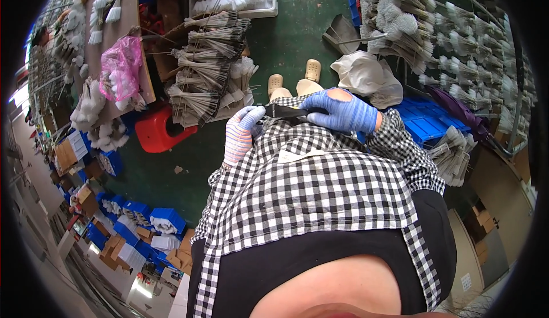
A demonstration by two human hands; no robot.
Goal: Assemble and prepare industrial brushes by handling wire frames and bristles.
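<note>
A black strap-like strip [285,112] stretches between my hands, in front of my black-and-white checked apron [320,189]. My left hand [242,130], in a pale striped knit glove, pinches its left end with bent fingers. The other end runs into the closed fingers of my right hand [345,112], whose blue glove has a hole over the back of the hand. What exactly the strip is, I cannot make out. Part of it is hidden under my right fingers.
Bundled white-bristled brushes [203,69] are stacked front left, near a red plastic stool [157,128]. A white sack [366,78] and blue crate [426,118] lie to the right. A pink bag [121,69] sits on the left table [128,15]. Brush racks [474,60] stand far right.
</note>
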